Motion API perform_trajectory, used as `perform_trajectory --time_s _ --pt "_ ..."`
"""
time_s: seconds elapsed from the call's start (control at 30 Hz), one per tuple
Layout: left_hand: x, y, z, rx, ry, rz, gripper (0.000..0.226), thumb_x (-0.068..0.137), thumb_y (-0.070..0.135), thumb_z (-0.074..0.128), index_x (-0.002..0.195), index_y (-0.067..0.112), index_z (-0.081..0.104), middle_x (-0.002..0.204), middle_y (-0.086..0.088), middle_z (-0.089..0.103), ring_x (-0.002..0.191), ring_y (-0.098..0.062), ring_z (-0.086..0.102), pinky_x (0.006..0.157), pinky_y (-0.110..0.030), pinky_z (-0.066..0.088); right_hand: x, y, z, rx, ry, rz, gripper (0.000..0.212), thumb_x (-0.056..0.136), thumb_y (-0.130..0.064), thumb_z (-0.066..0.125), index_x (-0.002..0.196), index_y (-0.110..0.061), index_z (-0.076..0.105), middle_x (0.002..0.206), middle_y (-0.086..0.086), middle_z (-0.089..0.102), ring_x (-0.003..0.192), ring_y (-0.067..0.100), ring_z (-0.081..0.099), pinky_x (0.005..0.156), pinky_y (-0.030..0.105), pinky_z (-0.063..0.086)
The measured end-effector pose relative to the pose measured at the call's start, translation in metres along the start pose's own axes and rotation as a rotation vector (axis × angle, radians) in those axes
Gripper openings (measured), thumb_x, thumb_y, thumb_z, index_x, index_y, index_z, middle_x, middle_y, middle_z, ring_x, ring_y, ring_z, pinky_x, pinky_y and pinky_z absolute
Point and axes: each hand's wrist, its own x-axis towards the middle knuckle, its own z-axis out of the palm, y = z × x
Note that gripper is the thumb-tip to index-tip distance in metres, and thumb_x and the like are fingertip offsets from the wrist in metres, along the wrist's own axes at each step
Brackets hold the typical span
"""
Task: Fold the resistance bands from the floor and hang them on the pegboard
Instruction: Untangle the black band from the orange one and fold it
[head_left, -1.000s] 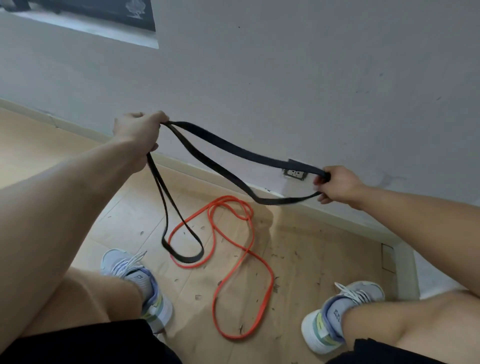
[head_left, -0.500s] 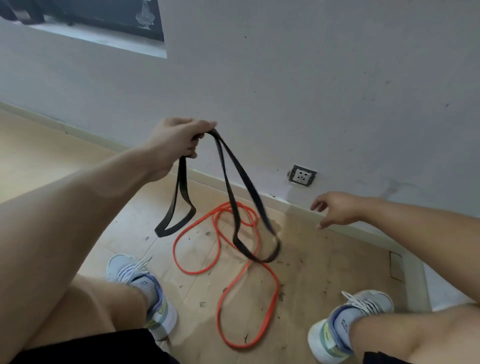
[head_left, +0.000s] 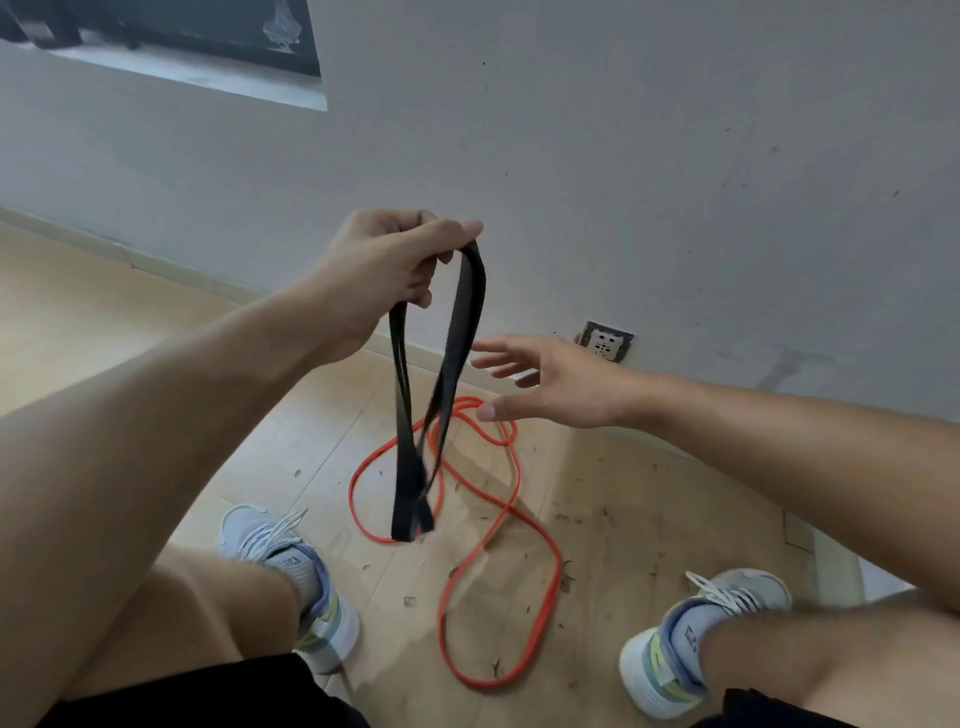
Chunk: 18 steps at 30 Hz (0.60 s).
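my left hand (head_left: 382, 270) grips the flat black rubber resistance band (head_left: 457, 332) at its top, loops dangling above the floor. my right hand (head_left: 550, 387), fingers spread and empty, should catch the hanging loops midway and double them evenly.

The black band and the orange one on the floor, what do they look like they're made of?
Black band: likely rubber or latex, matte; it hangs limp in flat, wide strips from the left hand. Orange band: probably the same kind of rubber, narrower, smooth with a slight sheen, lying in loose, soft curves on the floor. Neither shows a weave, but the picture is slightly blurred.
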Motion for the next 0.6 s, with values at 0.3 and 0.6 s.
perform_trajectory --time_s 0.3,0.6 --pt "-0.005 0.0 0.004 0.046 -0.084 -0.054 0.033 0.094 0.031 0.069 0.067 0.019 0.054 0.055 0.002 0.039 0.051 -0.015 0.038 0.067 -0.03 0.049 -0.001 0.003 0.004 -0.039 0.071 0.03 0.022 0.091 -0.04 0.077 0.11 -0.03 0.073 0.105 -0.011 0.075 0.105 0.006 0.069 0.099 0.031 0.051" --pt "-0.003 -0.008 -0.006 0.272 -0.161 -0.236 0.05 0.08 0.054 0.077 0.099 0.009 0.075 0.057 0.005 0.039 0.051 -0.011 0.04 0.095 -0.05 0.058 0.003 0.036 -0.002 0.051 0.124 0.014 0.029 0.091 -0.037 0.075 0.079 -0.022 0.054 0.066 -0.013 0.047 0.062 0.006 0.05 0.065 0.031 0.047"
